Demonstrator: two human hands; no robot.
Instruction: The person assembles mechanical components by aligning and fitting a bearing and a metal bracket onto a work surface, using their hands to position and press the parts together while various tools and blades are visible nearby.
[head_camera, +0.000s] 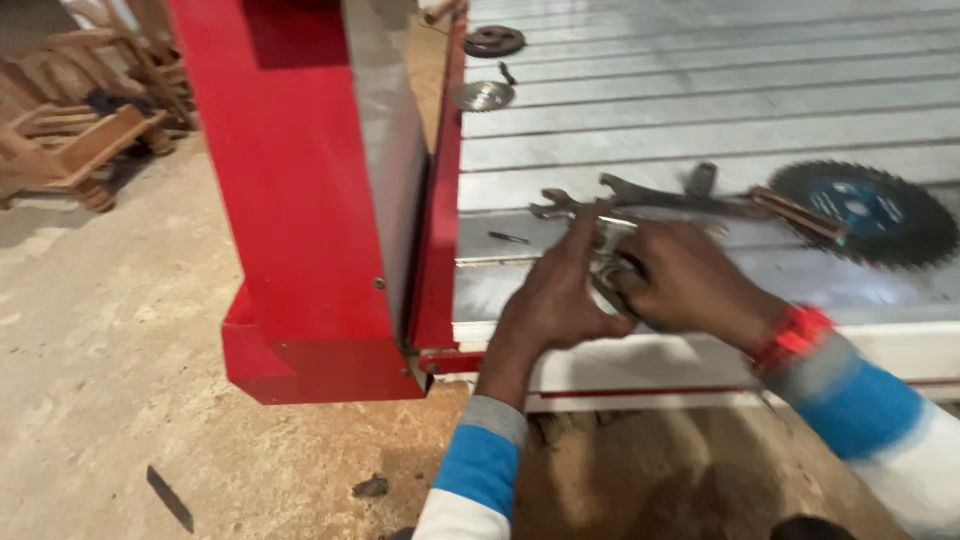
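Both hands meet at the near edge of the ribbed metal worktop (700, 100), just right of the red machine housing (300, 200). Left hand (560, 295) has fingers extended up, fingertips touching an open-ended spanner (575, 205) lying on the worktop. Right hand (685, 280) is curled around a small metal part (612, 272) sitting between the two hands; motion blur, so I cannot tell exactly what the part is or how firmly it's clamped. Hands touch each other around it.

A second, longer spanner (670, 197) lies just behind, pointing toward a toothed circular saw blade (865, 212) with blue centre, flat on the worktop to the right. Far back near the housing: a dark round flange (494, 41) and a smaller shiny disc (485, 96), well apart from the hands. Wooden chair frames (80, 130) stand on the concrete floor (110, 330) at left.
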